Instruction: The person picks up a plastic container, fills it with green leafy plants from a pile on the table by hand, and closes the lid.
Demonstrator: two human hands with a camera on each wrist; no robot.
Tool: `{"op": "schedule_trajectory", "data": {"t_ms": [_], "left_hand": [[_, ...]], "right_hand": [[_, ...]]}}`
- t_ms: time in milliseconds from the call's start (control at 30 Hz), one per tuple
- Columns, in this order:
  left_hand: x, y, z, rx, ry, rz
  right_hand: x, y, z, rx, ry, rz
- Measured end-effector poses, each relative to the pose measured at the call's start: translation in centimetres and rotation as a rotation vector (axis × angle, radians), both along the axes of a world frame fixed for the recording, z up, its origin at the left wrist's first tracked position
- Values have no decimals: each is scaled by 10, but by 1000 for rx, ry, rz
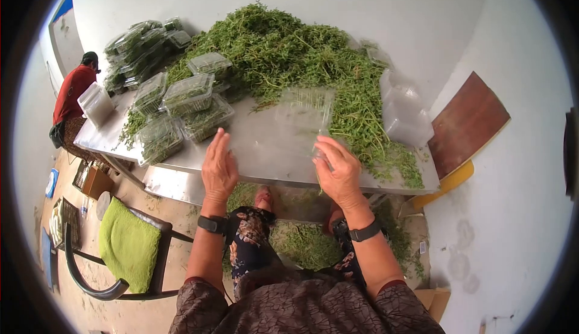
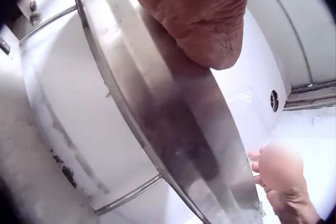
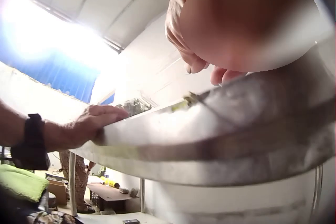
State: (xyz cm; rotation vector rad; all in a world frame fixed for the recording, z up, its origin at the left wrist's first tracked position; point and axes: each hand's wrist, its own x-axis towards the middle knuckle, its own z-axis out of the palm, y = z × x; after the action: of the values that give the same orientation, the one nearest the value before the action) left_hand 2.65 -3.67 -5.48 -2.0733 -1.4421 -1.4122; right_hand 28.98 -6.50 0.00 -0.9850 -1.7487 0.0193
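Note:
My left hand (image 1: 219, 170) is held over the table's near edge, fingers straight and nothing in its grasp. Beside it sit clear plastic boxes (image 1: 189, 94) packed with green sprigs. My right hand (image 1: 339, 170) is over the same edge further right, fingers loosely bent and thumb apart. Its fingertips are right at the near corner of a see-through plastic box (image 1: 304, 102) on the metal table. In the right wrist view a small green sprig (image 3: 190, 98) lies on the table rim below the right hand, which is partly blurred.
A large heap of leafy green stems (image 1: 271, 50) covers the back of the table (image 1: 250, 135). Empty clear boxes (image 1: 405, 111) are stacked at right, filled ones (image 1: 142, 50) at back left. A chair with a green cover (image 1: 129, 246) stands left; another person (image 1: 75, 96) is beyond.

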Motion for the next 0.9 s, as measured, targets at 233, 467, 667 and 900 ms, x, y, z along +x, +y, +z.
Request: {"op": "schedule_trajectory", "data": {"t_ms": [233,467,667,900], "left_hand": [[-10,-1,4,-45,24,16],[32,-26,13,-317,-194,-184],[82,-25,18,-256,-357,-361],[92,-14,27,-268,-350,-300]], "right_hand": [[-39,0,38,119,-12,18],[-65,7,52,126,-101,-77],[-79,12,42,106,-127,-148],[-85,10,33,65,-73,-103]]}}
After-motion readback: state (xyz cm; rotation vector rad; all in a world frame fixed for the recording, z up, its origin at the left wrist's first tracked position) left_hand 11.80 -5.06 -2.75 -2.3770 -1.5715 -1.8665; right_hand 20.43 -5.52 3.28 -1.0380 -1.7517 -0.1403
